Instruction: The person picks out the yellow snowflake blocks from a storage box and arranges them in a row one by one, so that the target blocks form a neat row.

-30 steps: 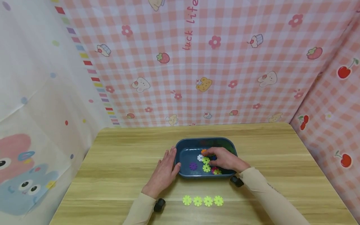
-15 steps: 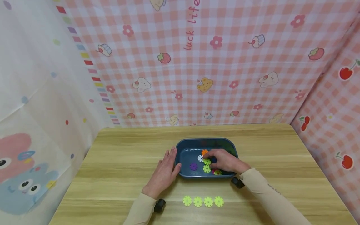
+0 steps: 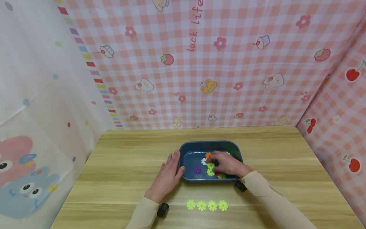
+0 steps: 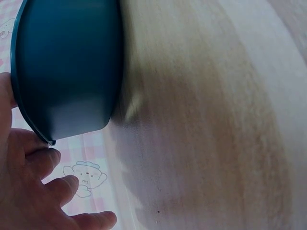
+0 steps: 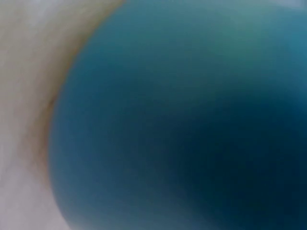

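Observation:
A dark blue plastic bin point(image 3: 197, 178) stands on the table, with several toothed plastic discs inside. My left hand point(image 3: 166, 181) rests against its left rim, fingers extended; the left wrist view shows that hand's fingers point(image 4: 62, 189) beside the bin wall point(image 4: 72, 72). My right hand point(image 3: 228, 163) reaches into the bin, fingers bent, with a gap between thumb and index finger. Near its fingertips lie yellow-green discs point(image 3: 210, 172), a white disc point(image 3: 204, 161) and an orange disc point(image 3: 208, 155). A dark blue piece point(image 3: 216, 163) shows between thumb and fingers. Whatever lies under the palm is hidden.
Several yellow-green discs point(image 3: 201, 205) lie in a row on the wooden table point(image 3: 120, 165) in front of the bin. A purple disc point(image 3: 197, 170) lies inside at left. Patterned cloth point(image 3: 183, 70) hangs behind the table. The right wrist view is blurred by the bin wall point(image 5: 120, 120).
The right hand's fingers have shifted slightly inside the bin, away from the orange disc, and a yellow-green disc now shows behind the hand. The left hand has stayed at the rim.

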`<state>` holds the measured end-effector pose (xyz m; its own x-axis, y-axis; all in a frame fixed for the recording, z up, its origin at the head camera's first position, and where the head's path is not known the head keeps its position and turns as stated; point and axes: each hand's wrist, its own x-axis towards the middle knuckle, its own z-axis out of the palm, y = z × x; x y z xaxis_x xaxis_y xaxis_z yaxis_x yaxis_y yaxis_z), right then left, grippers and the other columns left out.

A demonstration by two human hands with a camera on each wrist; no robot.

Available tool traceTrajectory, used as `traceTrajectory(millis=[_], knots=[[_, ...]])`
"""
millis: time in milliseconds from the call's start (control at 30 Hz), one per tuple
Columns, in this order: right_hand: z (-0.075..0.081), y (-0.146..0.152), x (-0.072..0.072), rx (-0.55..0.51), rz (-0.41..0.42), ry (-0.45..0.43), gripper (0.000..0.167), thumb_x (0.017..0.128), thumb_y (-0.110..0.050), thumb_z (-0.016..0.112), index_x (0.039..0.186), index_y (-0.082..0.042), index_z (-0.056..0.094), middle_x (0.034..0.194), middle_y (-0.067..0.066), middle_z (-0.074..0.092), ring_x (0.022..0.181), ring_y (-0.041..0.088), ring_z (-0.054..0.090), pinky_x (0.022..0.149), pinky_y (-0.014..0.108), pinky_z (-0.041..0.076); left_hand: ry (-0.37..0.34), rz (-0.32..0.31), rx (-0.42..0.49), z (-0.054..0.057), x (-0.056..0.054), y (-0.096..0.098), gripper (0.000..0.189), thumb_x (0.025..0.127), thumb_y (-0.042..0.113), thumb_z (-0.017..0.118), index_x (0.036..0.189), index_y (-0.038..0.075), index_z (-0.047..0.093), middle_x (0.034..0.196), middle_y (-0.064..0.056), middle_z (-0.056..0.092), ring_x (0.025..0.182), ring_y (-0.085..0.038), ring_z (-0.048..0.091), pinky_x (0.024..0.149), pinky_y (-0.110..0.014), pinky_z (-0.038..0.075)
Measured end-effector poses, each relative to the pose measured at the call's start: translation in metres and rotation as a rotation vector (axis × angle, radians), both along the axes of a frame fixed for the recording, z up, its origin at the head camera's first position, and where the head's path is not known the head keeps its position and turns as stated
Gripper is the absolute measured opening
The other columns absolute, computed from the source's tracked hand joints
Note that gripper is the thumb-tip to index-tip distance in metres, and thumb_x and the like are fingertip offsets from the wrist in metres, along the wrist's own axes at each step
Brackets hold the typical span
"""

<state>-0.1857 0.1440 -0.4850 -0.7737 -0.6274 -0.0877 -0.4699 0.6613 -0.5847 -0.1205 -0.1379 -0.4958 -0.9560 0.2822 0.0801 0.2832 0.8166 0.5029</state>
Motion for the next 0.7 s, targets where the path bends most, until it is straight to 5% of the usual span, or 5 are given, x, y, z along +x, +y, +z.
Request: traceTrajectory(millis=[400,700], knots=[[0.0005,-0.0008,0.0018,0.02,-0.027,-0.016,0.027,0.09,-0.011,0.08,0.117,-0.01,0.077,0.113,0.0,0.066,0.099,0.017,0.058,0.098,0.044,0.053,0.0,-0.003,0.003,-0.0007,0.0015,-0.0001,0.065,0.11,0.035,0.049,0.163,0.002,0.029,0.169,-0.013,0.026,0.155,-0.038,0.023,0.115,-0.07,0.028],[0.009,0.005,0.0041,-0.073,-0.02,0.037,0.027,0.092,-0.014,0.078,0.118,-0.007,0.076,0.109,-0.003,0.065,0.095,0.013,0.061,0.085,0.031,0.056,-0.004,-0.001,0.008,0.001,0.0018,0.0,0.066,0.11,0.035,0.048,0.163,0.003,0.027,0.17,-0.013,0.025,0.156,-0.036,0.022,0.116,-0.069,0.027]])
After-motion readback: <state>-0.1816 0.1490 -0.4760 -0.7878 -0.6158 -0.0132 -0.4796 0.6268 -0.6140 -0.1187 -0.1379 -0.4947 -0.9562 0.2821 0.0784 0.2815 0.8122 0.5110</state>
